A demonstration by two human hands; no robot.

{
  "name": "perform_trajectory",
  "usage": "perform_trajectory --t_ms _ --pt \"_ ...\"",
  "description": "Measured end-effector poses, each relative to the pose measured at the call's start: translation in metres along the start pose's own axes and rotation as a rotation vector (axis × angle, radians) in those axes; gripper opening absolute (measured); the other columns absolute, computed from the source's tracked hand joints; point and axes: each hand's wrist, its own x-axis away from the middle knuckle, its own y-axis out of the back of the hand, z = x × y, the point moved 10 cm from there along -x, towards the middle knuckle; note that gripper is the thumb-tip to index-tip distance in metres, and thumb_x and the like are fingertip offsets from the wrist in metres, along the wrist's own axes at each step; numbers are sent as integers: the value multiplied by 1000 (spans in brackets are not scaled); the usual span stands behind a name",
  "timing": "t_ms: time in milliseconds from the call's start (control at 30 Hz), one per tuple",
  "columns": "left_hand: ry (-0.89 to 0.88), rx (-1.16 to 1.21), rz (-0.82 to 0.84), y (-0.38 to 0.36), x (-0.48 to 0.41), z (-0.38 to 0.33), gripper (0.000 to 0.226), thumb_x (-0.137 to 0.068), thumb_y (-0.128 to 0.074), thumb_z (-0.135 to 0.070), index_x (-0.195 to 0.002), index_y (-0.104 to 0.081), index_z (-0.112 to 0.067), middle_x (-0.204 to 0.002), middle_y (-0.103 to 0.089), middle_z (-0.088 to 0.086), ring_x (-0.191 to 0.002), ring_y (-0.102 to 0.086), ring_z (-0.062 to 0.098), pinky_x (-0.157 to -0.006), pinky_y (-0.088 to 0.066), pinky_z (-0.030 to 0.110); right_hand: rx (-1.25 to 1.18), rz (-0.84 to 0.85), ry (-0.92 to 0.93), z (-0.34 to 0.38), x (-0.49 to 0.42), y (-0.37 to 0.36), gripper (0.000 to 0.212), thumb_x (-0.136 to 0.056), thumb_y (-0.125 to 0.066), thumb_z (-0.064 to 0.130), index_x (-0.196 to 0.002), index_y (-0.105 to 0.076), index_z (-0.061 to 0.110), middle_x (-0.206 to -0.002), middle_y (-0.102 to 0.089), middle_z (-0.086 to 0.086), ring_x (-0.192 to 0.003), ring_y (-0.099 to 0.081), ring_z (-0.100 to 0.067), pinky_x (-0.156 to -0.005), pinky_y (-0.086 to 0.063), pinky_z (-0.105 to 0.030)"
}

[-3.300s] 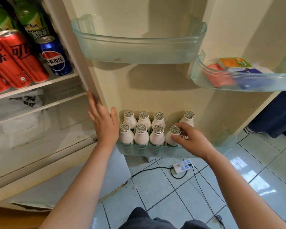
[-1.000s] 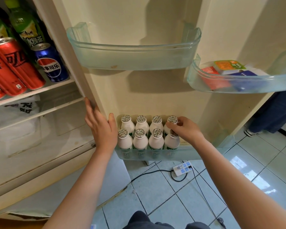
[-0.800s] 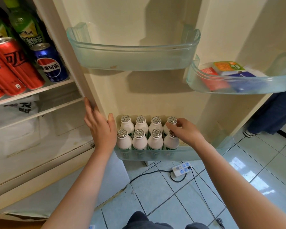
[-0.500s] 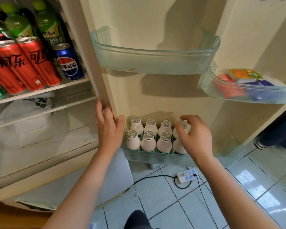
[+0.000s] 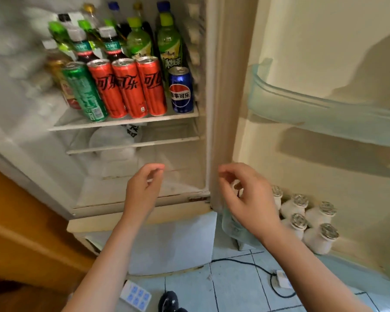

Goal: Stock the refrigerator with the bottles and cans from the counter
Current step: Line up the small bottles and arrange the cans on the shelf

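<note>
Head view: the left hand and right hand hover before the open refrigerator. Each grip is loosely curled and holds nothing, probably free to fetch more from the counter, which is out of sight. On the upper shelf the green can, red cans and blue can stand upright in front, with the tall bottles behind, likely so every label shows. White bottles pack the lower door bin in two rows, bracing one another.
</note>
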Motion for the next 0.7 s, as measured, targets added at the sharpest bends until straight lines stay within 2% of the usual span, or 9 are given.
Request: perform_trajectory --t_ms 67,167,333,400,467,533,600,700 --pt "-6 -13 -19 23 -12 5 15 -93 -56 -16 -94 -66 -27 -94 -64 -21 -84 -54 -18 -66 -36 -2 -22 33 20 10 -18 -18 21 -84 -62 7 -104 -66 14 -90 -64 9 -77 -54 6 -72 -47 -18" --pt "-17 -22 -46 55 -34 8 20 -93 -54 -15 -92 -64 -31 -94 -64 -21 -86 -54 -17 -67 -37 -2 -46 51 78 31 -47 -42 22 -84 -62 7 -105 -66 13 -94 -65 6 -84 -58 -1 -75 -50 -24" --pt "-84 -84 -119 105 -84 -4 22 -93 -55 -17 -89 -62 -37 -93 -64 -21 -87 -54 -16 -67 -37 -1 14 55 118 55 -108 -70 29 -84 -62 14 -113 -62 16 -107 -63 2 -99 -58 -11 -84 -47 -25" --pt "-153 -134 -142 120 -106 -15 20 -93 -56 -17 -91 -62 -36 -94 -64 -22 -89 -56 -10 -69 -37 0 88 14 118 59 -139 -76 33 -84 -62 17 -117 -60 16 -113 -61 0 -105 -56 -15 -87 -44 -26" --pt "-210 -181 -171 132 -127 -27 17 -93 -55 -15 -96 -66 -28 -99 -65 -14 -93 -58 0 -72 -37 0 167 -37 78 58 -170 -81 37 -84 -60 21 -120 -56 16 -118 -58 -1 -109 -53 -20 -86 -43 -30" --pt "-297 -228 -228 144 -144 -41 17 -91 -55 -13 -100 -68 -16 -108 -64 -2 -103 -57 12 -83 -39 7 267 -81 22 53 -196 -86 40 -85 -58 24 -123 -53 16 -124 -55 -2 -113 -49 -23 -86 -42 -33" --pt "-360 -290 -304 154 -157 -50 22 -86 -55 -16 -103 -68 -10 -118 -60 5 -115 -51 22 -100 -36 26 358 -108 9 50 -215 -93 43 -85 -56 24 -127 -51 15 -131 -52 -2 -120 -44 -24 -92 -39 -33" --pt "-376 -321 -403 166 -176 -50 36 -83 -58 -19 -117 -62 -10 -133 -48 9 -126 -37 26 -108 -22 30 441 -114 -8 43 -234 -103 51 -85 -57 23 -133 -47 13 -141 -45 -4 -129 -36 -24 -99 -37 -34"
